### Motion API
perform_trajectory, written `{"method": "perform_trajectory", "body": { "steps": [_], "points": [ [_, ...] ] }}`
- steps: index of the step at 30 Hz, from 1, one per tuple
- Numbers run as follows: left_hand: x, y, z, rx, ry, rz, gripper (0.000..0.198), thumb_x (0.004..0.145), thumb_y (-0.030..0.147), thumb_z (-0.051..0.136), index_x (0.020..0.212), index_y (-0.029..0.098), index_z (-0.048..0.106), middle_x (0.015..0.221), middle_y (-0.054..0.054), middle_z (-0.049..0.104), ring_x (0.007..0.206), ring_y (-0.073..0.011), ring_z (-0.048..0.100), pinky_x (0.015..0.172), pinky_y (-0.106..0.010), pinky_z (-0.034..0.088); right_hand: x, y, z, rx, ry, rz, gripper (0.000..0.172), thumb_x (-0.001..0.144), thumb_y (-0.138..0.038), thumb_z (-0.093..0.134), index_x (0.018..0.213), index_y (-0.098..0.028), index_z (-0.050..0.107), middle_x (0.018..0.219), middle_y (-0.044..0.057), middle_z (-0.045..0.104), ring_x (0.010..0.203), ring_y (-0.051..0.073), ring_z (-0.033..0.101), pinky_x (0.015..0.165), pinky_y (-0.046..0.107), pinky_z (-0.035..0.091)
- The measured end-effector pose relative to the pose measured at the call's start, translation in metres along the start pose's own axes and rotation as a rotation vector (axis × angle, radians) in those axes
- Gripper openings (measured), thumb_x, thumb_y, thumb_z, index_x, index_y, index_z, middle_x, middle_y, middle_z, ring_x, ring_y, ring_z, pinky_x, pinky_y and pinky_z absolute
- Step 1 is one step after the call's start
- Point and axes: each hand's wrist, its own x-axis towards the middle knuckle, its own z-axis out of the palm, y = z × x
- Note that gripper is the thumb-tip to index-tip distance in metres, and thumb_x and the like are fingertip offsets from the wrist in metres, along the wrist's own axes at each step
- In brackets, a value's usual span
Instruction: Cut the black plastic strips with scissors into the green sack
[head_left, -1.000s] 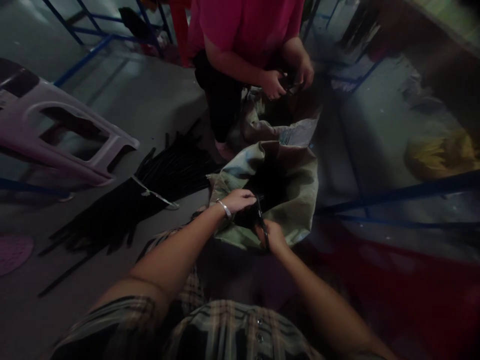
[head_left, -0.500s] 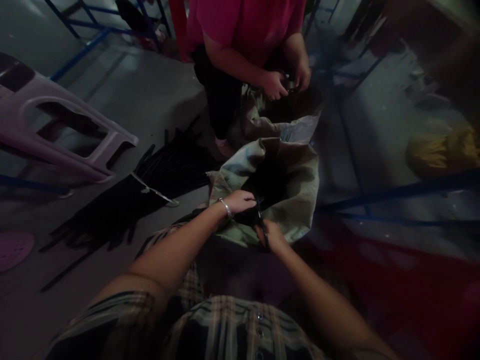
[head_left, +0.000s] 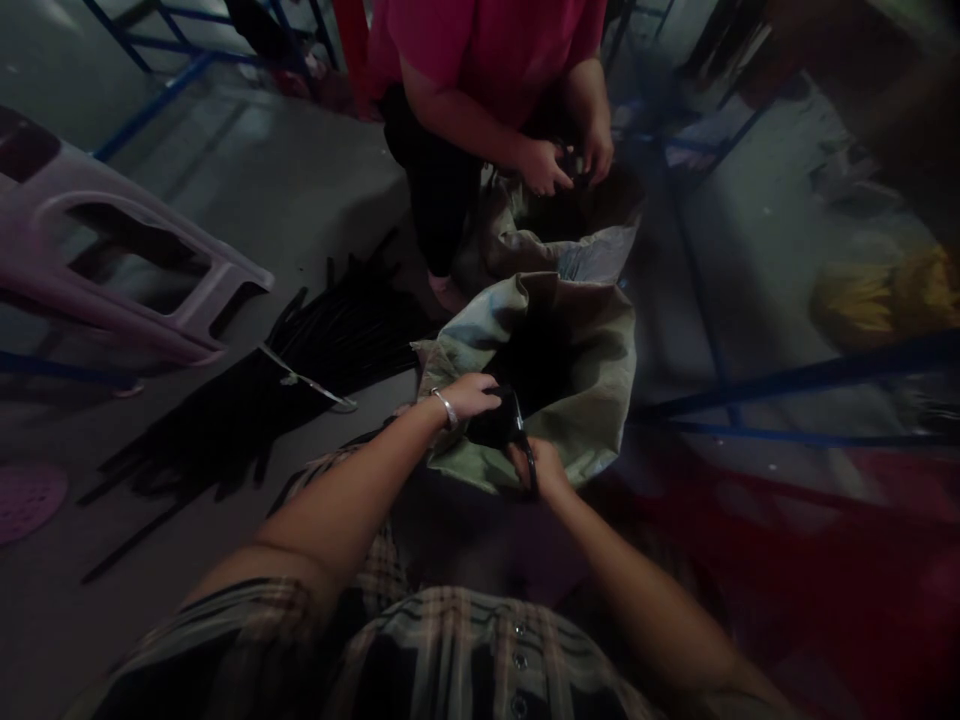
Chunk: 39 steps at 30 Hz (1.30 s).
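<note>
This is a factory workshop: a bare concrete floor (head_left: 315,190), blue steel racking (head_left: 154,75), woven plastic sacks (head_left: 585,350), and bundled black rubber strips (head_left: 225,440) lying on the ground.

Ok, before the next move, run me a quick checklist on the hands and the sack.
1. Left hand on the black bundle: ok.
2. Right hand grip on the bundle: cannot tell, too dark.
3. Sack mouth open: ok.
4. Co-worker's hands apart from this sack, at a second sack: ok.
5. Black strips on the floor, apart from both hands: ok.
</note>
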Motion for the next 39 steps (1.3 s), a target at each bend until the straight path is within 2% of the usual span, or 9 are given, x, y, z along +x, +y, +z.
{"method": "perform_trajectory", "body": {
  "steps": [6, 11, 17, 22, 27, 34, 39],
  "points": [
    [0.001, -0.001, -0.001, -0.077, 0.071, 0.025, 0.028, 0.067, 0.027, 0.057, 0.09, 0.012, 0.062, 0.061, 0.002, 0.056, 0.054, -0.0103, 0.05, 0.052, -0.02, 0.038, -0.001, -0.008, -0.011, -0.093, -0.059, -0.137, 0.028, 0.079, -0.042, 0.043, 0.069, -0.017, 0.052, 0.061, 0.001, 0.056, 0.053, 0.01, 0.05, 0.049, 0.019, 0.034],
    [0.002, -0.002, -0.001, 0.049, 0.132, 0.159, 0.028, 0.071, 0.032, 0.054, 0.089, 0.014, 0.065, 0.07, 0.0, 0.061, 0.063, -0.0114, 0.053, 0.059, -0.02, 0.04, 0.001, -0.011, -0.014, -0.254, -0.045, -0.149, 0.023, 0.079, -0.039, 0.046, 0.083, -0.018, 0.055, 0.073, 0.003, 0.061, 0.064, 0.013, 0.053, 0.057, 0.021, 0.034],
    [0.0, 0.001, 0.002, 0.089, 0.08, 0.174, 0.028, 0.069, 0.036, 0.056, 0.083, 0.014, 0.068, 0.067, 0.0, 0.062, 0.065, -0.0124, 0.053, 0.06, -0.02, 0.04, 0.0, -0.017, -0.017, -0.328, -0.049, -0.163, 0.023, 0.081, -0.04, 0.045, 0.086, -0.019, 0.055, 0.079, 0.005, 0.061, 0.069, 0.014, 0.052, 0.06, 0.022, 0.033],
    [0.001, 0.0, 0.005, 0.063, 0.039, 0.185, 0.029, 0.069, 0.037, 0.056, 0.081, 0.014, 0.068, 0.066, 0.001, 0.061, 0.062, -0.0111, 0.052, 0.056, -0.019, 0.038, -0.001, -0.018, -0.018, -0.336, -0.017, -0.153, 0.022, 0.079, -0.038, 0.046, 0.082, -0.018, 0.055, 0.075, 0.004, 0.06, 0.065, 0.013, 0.05, 0.057, 0.021, 0.031],
    [0.002, -0.003, 0.006, 0.076, 0.004, 0.186, 0.029, 0.072, 0.039, 0.052, 0.074, 0.013, 0.066, 0.057, 0.002, 0.056, 0.055, -0.0097, 0.048, 0.052, -0.018, 0.036, 0.0, -0.011, -0.011, -0.227, 0.022, -0.163, 0.025, 0.078, -0.038, 0.043, 0.067, -0.017, 0.052, 0.061, 0.001, 0.053, 0.056, 0.01, 0.045, 0.052, 0.02, 0.029],
    [0.004, -0.006, -0.002, 0.144, 0.095, 0.231, 0.033, 0.071, 0.036, 0.055, 0.094, 0.016, 0.067, 0.087, -0.003, 0.067, 0.078, -0.0147, 0.056, 0.071, -0.022, 0.041, 0.006, 0.001, -0.005, -0.06, 0.097, -0.159, 0.033, 0.074, -0.044, 0.044, 0.056, -0.017, 0.044, 0.052, -0.003, 0.041, 0.052, 0.009, 0.038, 0.047, 0.019, 0.025],
    [0.002, -0.003, -0.004, 0.186, 0.095, 0.219, 0.03, 0.073, 0.036, 0.054, 0.088, 0.015, 0.068, 0.079, -0.002, 0.066, 0.073, -0.0138, 0.055, 0.066, -0.021, 0.04, 0.007, 0.004, -0.001, -0.042, 0.104, -0.135, 0.033, 0.074, -0.045, 0.043, 0.055, -0.017, 0.043, 0.05, -0.003, 0.041, 0.049, 0.008, 0.038, 0.046, 0.019, 0.026]
  ]
}}
